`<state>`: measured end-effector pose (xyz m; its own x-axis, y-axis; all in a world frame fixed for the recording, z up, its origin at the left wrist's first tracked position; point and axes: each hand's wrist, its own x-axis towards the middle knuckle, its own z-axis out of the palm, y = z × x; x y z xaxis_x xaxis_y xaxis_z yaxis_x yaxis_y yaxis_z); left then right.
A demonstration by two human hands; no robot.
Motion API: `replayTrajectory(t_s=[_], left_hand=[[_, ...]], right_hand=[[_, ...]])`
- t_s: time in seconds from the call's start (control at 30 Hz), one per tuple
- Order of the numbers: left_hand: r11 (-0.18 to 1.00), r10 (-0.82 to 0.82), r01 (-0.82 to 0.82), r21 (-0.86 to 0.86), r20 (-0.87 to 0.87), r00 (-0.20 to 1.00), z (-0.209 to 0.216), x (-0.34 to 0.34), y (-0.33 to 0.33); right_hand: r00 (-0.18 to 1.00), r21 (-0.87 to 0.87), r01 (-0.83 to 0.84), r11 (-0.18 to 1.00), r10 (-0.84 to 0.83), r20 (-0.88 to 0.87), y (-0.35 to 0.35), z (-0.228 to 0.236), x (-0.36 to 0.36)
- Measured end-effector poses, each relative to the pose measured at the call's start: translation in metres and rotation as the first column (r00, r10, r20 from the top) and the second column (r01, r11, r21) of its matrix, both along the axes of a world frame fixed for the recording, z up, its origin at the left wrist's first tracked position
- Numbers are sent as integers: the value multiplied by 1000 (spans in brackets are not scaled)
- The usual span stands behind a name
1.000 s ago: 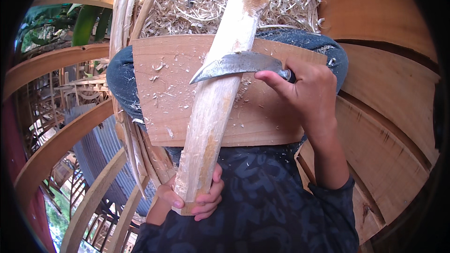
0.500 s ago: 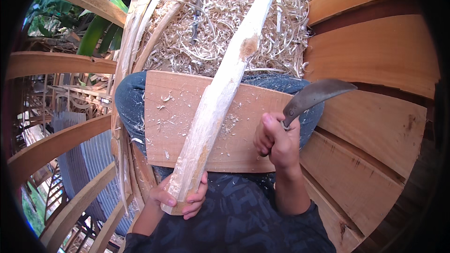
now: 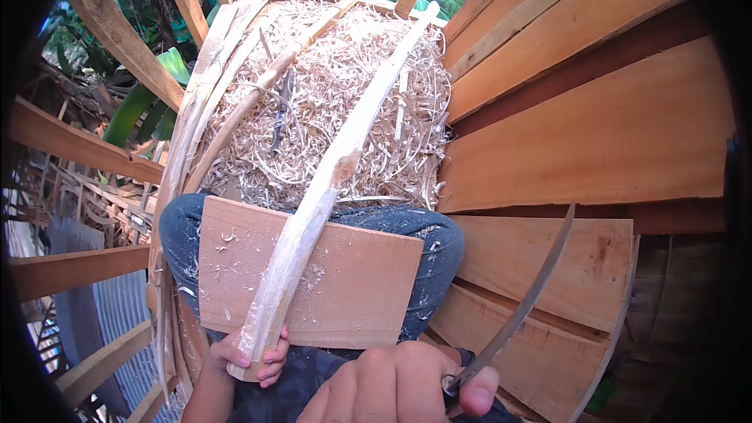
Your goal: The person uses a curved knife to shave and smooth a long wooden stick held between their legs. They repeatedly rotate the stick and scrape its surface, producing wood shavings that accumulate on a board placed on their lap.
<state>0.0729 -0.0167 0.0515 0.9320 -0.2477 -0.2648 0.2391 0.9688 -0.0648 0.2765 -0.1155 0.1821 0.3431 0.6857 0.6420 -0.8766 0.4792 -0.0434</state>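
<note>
A long, pale, carved wooden pole (image 3: 298, 227) slants away from me over a flat board (image 3: 360, 282) on my lap. My left hand (image 3: 254, 356) is wrapped around the pole's thick near end. A brown knot marks its side about midway, and the far end tapers above the shavings. Close to the camera at the bottom, my right hand (image 3: 399, 384) is closed on the handle of a curved knife (image 3: 523, 309). The blade points up and to the right, seen nearly edge-on, apart from the pole. Most of the handle is hidden by my fingers.
Curly wood shavings (image 3: 329, 94) heap up beyond my knees, with a dark, thin tool (image 3: 280, 113) lying on them. Long wooden strips (image 3: 188, 141) run along the left side beside slatted rails (image 3: 78, 270). Plank walling (image 3: 587, 129) rises on the right.
My right hand has come up much closer to the camera with the knife, whose blade has turned edge-on. The view has tilted up and right. My left hand keeps its hold on the pole.
</note>
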Motion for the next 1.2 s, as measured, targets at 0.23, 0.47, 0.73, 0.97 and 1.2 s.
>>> replayTrajectory(t_s=[0.23,0.47,0.73,0.97,1.2], left_hand=[[998,-51,50,28,27,998,0,5,-2],[996,-53,56,65,-47,997,5,9,-9],[998,-38,38,45,-11,999,8,12,-14],[984,-53,76,159,-145,988,20,16,-15],[998,-46,46,44,-5,999,7,14,-18]], right_hand=[[990,87,140,986,-138,-29,-3,-10,4],[964,61,212,975,-198,-175,-9,8,11],[954,105,114,988,-79,-288,-15,19,11],[969,159,141,977,-103,-224,2,9,-8],[971,-46,211,976,-215,-103,-38,11,19]])
